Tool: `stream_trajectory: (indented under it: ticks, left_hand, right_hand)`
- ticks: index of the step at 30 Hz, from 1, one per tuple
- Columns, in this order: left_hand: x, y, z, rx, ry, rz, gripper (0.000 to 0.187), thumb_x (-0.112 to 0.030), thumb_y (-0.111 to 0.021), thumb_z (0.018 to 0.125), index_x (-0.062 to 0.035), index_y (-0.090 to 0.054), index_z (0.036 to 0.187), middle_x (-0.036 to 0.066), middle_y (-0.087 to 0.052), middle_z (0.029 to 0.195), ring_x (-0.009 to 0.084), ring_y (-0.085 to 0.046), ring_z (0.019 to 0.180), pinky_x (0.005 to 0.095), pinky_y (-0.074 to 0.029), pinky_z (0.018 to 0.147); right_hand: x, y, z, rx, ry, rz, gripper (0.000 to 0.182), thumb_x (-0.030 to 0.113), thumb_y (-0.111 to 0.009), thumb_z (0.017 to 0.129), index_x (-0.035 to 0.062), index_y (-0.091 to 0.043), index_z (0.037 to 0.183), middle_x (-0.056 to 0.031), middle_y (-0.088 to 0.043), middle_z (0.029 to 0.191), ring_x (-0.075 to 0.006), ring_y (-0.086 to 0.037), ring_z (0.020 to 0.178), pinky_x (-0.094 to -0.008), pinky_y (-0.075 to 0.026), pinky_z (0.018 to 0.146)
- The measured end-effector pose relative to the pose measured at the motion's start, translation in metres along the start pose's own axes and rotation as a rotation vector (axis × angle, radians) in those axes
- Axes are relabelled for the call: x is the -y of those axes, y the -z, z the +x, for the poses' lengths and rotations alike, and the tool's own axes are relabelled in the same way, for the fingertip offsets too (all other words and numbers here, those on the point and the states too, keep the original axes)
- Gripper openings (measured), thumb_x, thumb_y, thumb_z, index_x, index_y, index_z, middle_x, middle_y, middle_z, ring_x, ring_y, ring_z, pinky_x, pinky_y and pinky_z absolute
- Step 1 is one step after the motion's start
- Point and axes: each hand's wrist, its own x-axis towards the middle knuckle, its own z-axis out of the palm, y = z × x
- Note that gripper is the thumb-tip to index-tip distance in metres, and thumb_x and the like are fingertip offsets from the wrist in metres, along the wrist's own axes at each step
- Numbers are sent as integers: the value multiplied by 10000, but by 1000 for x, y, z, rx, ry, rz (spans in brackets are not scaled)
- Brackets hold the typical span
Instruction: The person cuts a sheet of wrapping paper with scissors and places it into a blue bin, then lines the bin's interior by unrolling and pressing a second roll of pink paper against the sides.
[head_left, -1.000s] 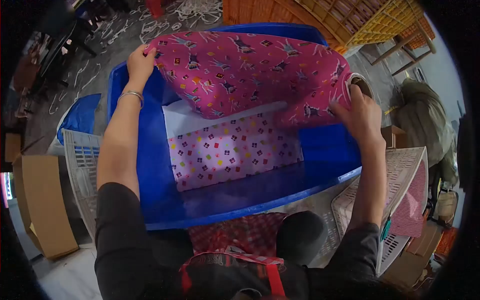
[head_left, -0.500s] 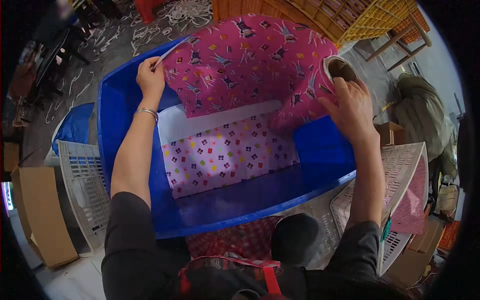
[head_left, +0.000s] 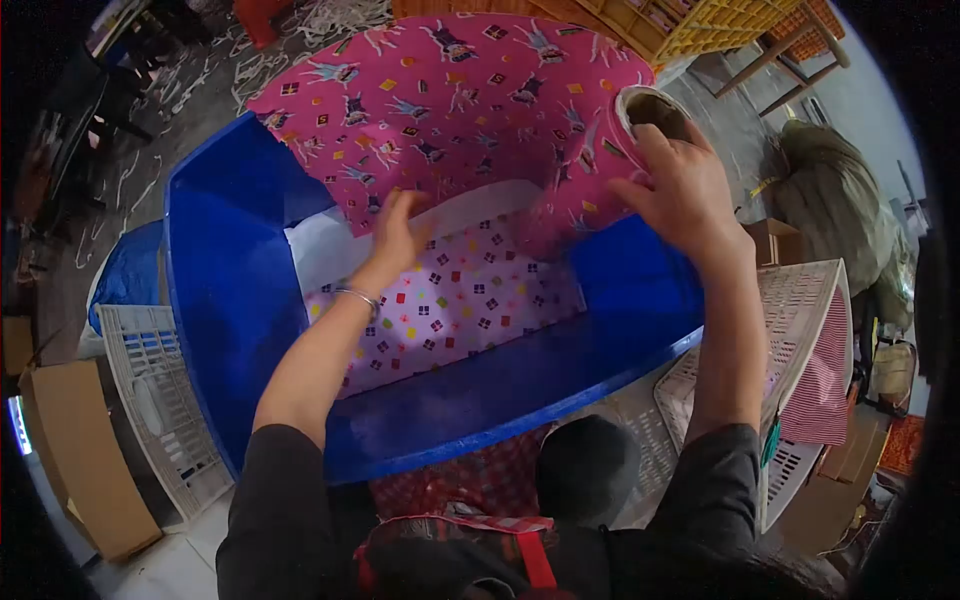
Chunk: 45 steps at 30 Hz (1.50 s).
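My right hand [head_left: 685,185] grips the end of a roll [head_left: 600,165] of pink printed sheet, thumb on the outside and fingers at the rim of its hollow core. From this roll the loose pink sheet [head_left: 440,100] spreads leftward over the far side of a blue plastic tub [head_left: 230,220]. My left hand [head_left: 402,235], slightly blurred, is at the lower edge of the pink sheet with its fingers apart. Below it, inside the tub, lies a pale pink sheet [head_left: 440,300] with small coloured prints and a white border [head_left: 335,245].
White plastic crates stand left [head_left: 150,390] and right [head_left: 790,330] of the tub. A cardboard box [head_left: 85,450] is at the far left. Behind are a yellow wicker basket [head_left: 710,30] and a wooden stool [head_left: 790,60]. White strips [head_left: 340,15] litter the floor.
My left hand has let go of the pink sheet's left corner and moved right and down to its lower edge. The freed corner now drapes over the tub's far left rim.
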Motion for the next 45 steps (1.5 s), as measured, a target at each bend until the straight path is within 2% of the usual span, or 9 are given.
stream_trajectory:
  ticks: [8,11,15,18,22,26,28,35,45]
  left_hand:
    - [-154,-91,42,-18,-150,-177,995,-322,-862,604,-2,-336,1385,245,-459,1313,408,-451,1218,465,-386,1022]
    - [-160,-102,41,-52,-59,-204,1057,-349,-881,575,-16,-312,1401,245,-430,1337,399,-428,1244,484,-371,1029]
    - [-162,-103,32,-121,-51,-105,1133,-370,-893,548,-34,-261,1426,239,-415,1347,378,-419,1260,515,-355,1030]
    - [-176,-92,32,-123,-83,-111,1159,-372,-895,546,-31,-237,1436,233,-417,1348,370,-423,1261,494,-352,1041]
    - [-165,-86,46,-98,-72,-247,1133,-351,-891,558,-1,-253,1426,233,-433,1345,381,-431,1254,449,-356,1055]
    - [-159,-70,59,43,-150,-425,1131,-348,-890,558,11,-259,1424,234,-435,1351,382,-428,1262,452,-362,1057]
    - [-159,-64,60,119,-217,-492,1113,-357,-888,565,10,-275,1419,230,-432,1359,380,-424,1267,455,-370,1055]
    - [-198,-7,45,-197,-650,13,983,-315,-843,640,-67,-314,1431,215,-407,1372,379,-416,1253,458,-384,1023]
    - [-253,17,82,-49,-600,232,708,-274,-762,697,-81,-495,1323,101,-546,1220,310,-454,1205,491,-329,1003]
  right_hand:
    - [3,4,7,42,106,-3,537,234,-759,712,7,-546,1149,-186,-607,1100,-359,-529,1129,-471,-383,998]
    - [-14,10,-2,-38,179,-174,362,253,-713,740,62,-568,1011,-136,-578,1130,-300,-534,1125,-495,-406,961]
    - [-7,20,5,288,-90,-80,348,290,-724,760,34,-549,917,-170,-644,805,-387,-603,941,-470,-449,872]
    - [19,1,18,83,-72,-78,383,364,-724,762,42,-532,840,-165,-618,671,-390,-621,698,-463,-498,590]
    - [35,-3,36,101,-204,-78,404,365,-736,747,41,-564,917,-163,-633,701,-391,-634,738,-468,-509,704]
    - [9,4,8,-194,190,-114,334,301,-692,748,40,-559,910,-133,-657,757,-319,-661,829,-438,-444,905]
    - [13,11,2,83,57,-69,273,251,-678,763,48,-547,889,-128,-658,752,-311,-659,778,-427,-468,865]
    - [41,-9,8,-213,53,-62,293,188,-682,721,57,-536,938,-85,-654,759,-286,-646,784,-435,-448,828]
    - [-18,59,27,-83,86,234,226,265,-684,805,57,-638,881,-121,-636,808,-313,-618,810,-448,-477,793]
